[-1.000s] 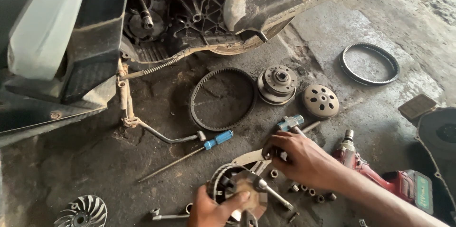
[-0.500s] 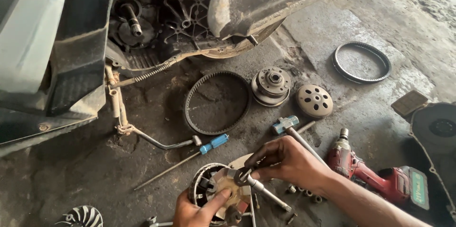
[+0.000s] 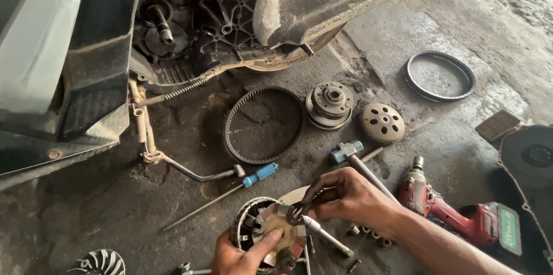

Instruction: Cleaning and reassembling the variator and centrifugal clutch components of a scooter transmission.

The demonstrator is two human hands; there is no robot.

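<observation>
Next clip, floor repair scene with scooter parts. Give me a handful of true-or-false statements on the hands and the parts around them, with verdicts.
1. The right hand holds a metal tool over the round pulley part. True.
2. The left hand grips the blue-handled screwdriver. False: the screwdriver lies on the floor, apart from both hands; the left hand rests on the round pulley part.
3. Two toothed belts lie on the floor. True: one belt near the scooter, another belt farther right.
4. The red power tool is in the right hand. False: it lies on the floor beside the right forearm.
</observation>
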